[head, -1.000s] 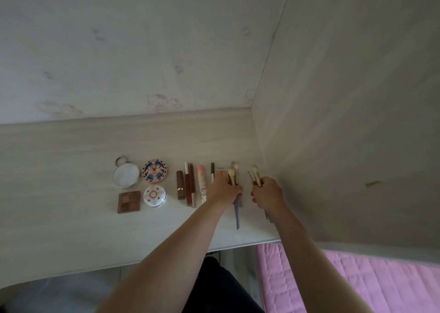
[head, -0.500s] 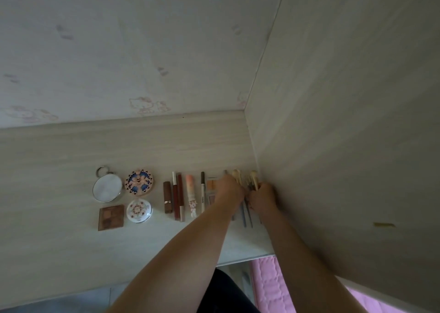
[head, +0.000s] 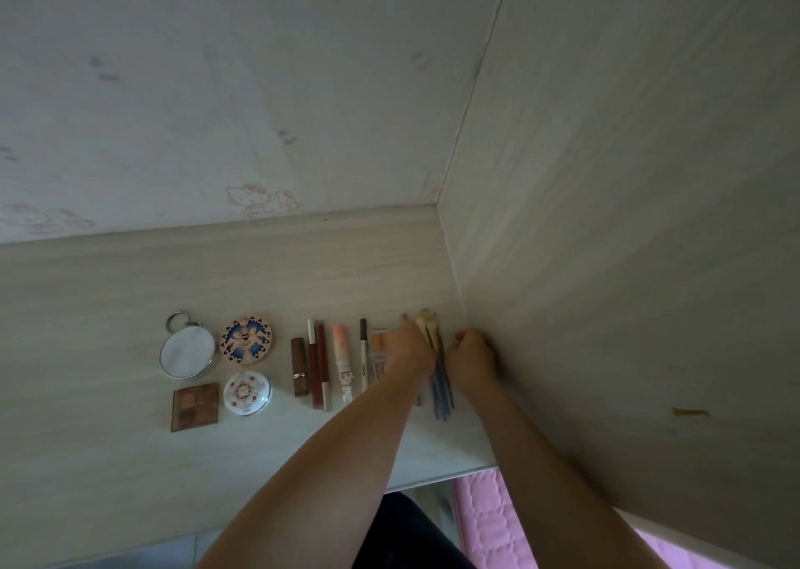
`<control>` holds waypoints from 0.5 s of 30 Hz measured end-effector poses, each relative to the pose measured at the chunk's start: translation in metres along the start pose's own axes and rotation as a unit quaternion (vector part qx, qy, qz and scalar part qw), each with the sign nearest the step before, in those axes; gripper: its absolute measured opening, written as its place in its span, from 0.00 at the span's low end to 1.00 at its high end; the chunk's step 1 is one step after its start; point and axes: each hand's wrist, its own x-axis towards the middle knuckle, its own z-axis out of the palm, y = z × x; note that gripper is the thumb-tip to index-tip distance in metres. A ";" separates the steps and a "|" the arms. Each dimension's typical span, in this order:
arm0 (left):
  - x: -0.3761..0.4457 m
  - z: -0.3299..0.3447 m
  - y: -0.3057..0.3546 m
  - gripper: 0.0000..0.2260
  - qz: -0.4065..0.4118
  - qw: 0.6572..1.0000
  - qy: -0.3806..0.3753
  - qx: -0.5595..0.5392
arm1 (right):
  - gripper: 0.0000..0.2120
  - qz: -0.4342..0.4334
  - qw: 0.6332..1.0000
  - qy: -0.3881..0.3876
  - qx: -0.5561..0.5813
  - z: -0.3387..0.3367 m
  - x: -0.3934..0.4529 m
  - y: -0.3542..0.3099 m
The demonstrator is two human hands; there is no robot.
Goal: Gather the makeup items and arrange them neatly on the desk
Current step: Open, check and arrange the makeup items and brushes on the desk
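Head view: items lie in a row on desk (head: 130, 287). I judge task nearly done. Left grip (head: 409, 352) and right grip (head: 472, 358) bracket brushes (head: 439, 373) at row's right end; clasp indeterminate.

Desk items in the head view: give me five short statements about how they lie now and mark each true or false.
1. The round mirror lies at the left end of the row. True.
2. The brown eyeshadow palette lies behind the mirror. False: it lies in front of it, nearer the desk edge.
3. Both hands are at the brushes by the side panel. True.
4. The brushes stand in a cup. False: they lie on the desk.
5. The white pencil lies right of the pink tube. True.
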 end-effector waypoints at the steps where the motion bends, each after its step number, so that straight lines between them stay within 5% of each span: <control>1: -0.002 -0.001 0.001 0.19 0.003 1.000 -0.001 0.001 | 0.15 0.000 1.000 -0.003 0.000 -0.001 0.000 0.000; 15: -0.023 -0.043 -0.026 0.07 0.075 0.996 0.036 -0.021 | 0.11 -0.106 0.990 0.005 -0.096 -0.006 -0.012 -0.005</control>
